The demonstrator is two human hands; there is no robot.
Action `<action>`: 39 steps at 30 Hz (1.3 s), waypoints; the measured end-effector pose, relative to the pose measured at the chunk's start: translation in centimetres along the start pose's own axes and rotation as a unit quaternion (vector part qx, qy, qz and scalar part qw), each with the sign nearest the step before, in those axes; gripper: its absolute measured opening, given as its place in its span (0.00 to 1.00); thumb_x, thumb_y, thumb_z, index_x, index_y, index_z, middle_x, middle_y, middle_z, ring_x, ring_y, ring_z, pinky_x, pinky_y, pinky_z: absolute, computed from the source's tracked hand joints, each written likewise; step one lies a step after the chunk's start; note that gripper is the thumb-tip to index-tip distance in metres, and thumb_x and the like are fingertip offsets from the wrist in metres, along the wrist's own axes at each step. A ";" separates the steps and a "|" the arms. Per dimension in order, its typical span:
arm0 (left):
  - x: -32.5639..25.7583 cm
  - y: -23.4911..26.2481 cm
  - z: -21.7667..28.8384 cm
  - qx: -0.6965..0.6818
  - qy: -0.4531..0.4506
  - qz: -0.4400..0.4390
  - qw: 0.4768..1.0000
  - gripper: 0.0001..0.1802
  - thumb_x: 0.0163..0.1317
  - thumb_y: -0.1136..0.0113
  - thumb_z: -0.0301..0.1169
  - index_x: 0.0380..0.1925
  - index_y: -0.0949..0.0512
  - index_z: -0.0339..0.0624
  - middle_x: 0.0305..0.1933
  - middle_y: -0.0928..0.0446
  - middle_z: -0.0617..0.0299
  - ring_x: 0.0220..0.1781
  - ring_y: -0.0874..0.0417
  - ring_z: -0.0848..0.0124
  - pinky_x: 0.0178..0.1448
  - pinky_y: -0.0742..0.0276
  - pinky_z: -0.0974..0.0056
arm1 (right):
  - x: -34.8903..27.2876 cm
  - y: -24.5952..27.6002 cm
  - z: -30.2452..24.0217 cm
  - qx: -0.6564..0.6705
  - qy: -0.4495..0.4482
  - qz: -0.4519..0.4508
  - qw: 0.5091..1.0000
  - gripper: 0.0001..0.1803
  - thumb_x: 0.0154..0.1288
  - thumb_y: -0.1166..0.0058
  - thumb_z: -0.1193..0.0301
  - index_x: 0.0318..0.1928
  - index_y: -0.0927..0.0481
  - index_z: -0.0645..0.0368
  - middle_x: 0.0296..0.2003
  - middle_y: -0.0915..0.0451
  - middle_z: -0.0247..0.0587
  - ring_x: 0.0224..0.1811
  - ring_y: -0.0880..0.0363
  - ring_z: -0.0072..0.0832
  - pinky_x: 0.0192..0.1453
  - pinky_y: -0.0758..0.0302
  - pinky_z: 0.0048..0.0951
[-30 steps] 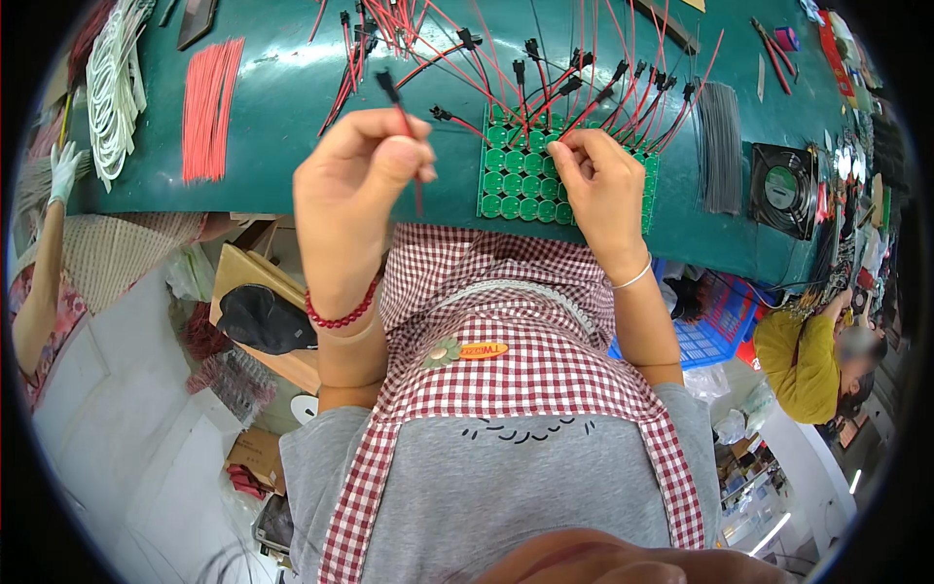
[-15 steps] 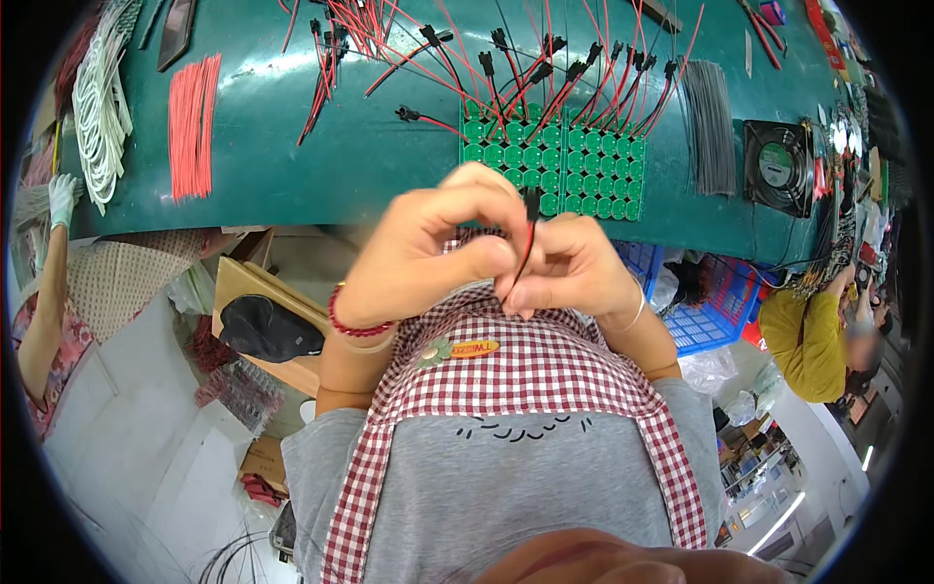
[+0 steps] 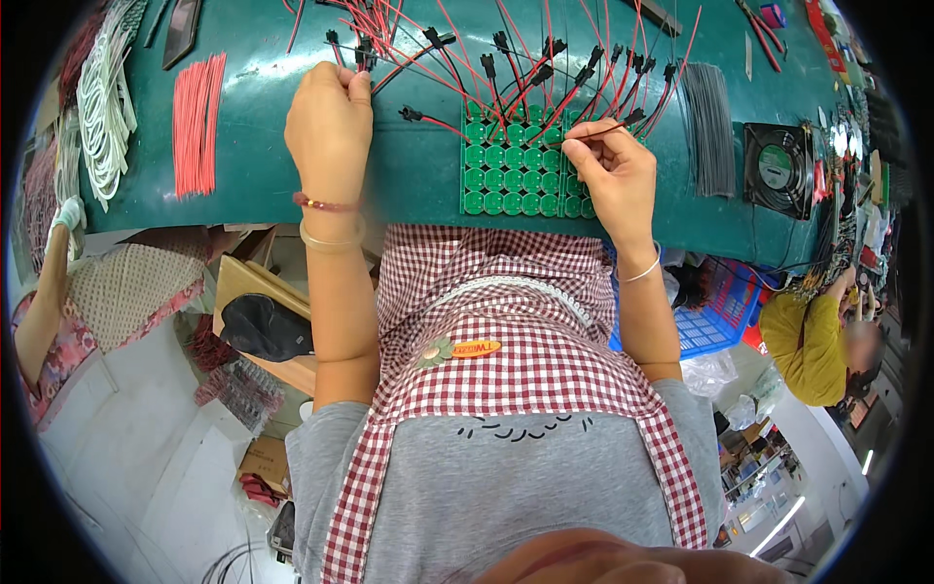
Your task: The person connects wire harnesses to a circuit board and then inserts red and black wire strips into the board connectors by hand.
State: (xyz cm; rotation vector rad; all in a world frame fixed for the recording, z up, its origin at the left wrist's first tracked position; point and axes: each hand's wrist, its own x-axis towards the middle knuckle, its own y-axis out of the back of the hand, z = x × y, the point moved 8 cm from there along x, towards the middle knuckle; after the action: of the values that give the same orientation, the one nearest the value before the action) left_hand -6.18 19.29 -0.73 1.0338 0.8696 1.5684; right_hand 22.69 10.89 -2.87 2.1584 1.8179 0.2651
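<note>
My left hand [image 3: 329, 122] is over the table's left-centre, thumb and fingers pinched at a small group of red-and-black wire leads with black plug connectors [image 3: 365, 54]; its grip is partly hidden by the hand. Above the right part of the green circuit board panel [image 3: 501, 180], my right hand [image 3: 620, 175] pinches a thin dark wire lead with a black connector [image 3: 634, 117] at its end. The panel is a grid of small round boards. Several red and black leads with connectors stand up and fan out from its far rows.
Red wires [image 3: 199, 127] lie bundled at left, with looped white wires [image 3: 102, 117] beyond. Grey wires [image 3: 710, 127] and a black fan [image 3: 778, 167] are on the right. A blue crate [image 3: 715, 316] stands below the table edge. Co-workers sit at both sides, one with a gloved hand [image 3: 68, 216].
Both hands have parted from in front of my chest. The left went up and left to the loose leads; the right moved up and right over the panel, carrying the connector lead.
</note>
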 end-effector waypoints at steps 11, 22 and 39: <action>-3.0 1.9 -3.2 -0.389 0.092 0.067 0.914 0.09 0.69 0.45 0.32 0.35 0.29 0.37 0.38 0.21 0.56 0.38 0.23 0.70 0.40 0.28 0.65 | -0.1 -0.1 -1.1 -0.044 0.018 0.000 0.999 0.04 0.57 0.38 0.78 0.32 0.18 0.66 0.28 0.21 0.34 0.23 0.26 0.16 0.28 0.30 0.19; -6.0 5.4 1.0 -0.678 0.027 0.040 0.733 0.07 0.70 0.45 0.30 0.39 0.31 0.39 0.36 0.26 0.58 0.35 0.29 0.71 0.42 0.33 0.67 | -0.1 -0.6 -3.7 -0.132 0.204 -0.024 0.970 0.04 0.57 0.41 0.82 0.33 0.20 0.64 0.30 0.21 0.40 0.24 0.23 0.28 0.29 0.28 0.25; -13.1 -1.6 8.9 -0.781 0.215 -0.301 0.502 0.08 0.71 0.46 0.33 0.42 0.29 0.40 0.33 0.24 0.64 0.27 0.29 0.79 0.28 0.35 0.75 | -0.9 -0.8 -4.4 -0.149 0.276 -0.021 0.949 0.08 0.54 0.39 0.83 0.34 0.20 0.61 0.31 0.21 0.40 0.30 0.19 0.32 0.33 0.24 0.27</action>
State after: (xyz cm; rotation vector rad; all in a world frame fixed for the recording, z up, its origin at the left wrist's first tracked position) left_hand 4.06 7.16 -1.36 -0.9586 -0.1962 1.2156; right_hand 20.28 10.67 1.03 1.9476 1.9270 1.1528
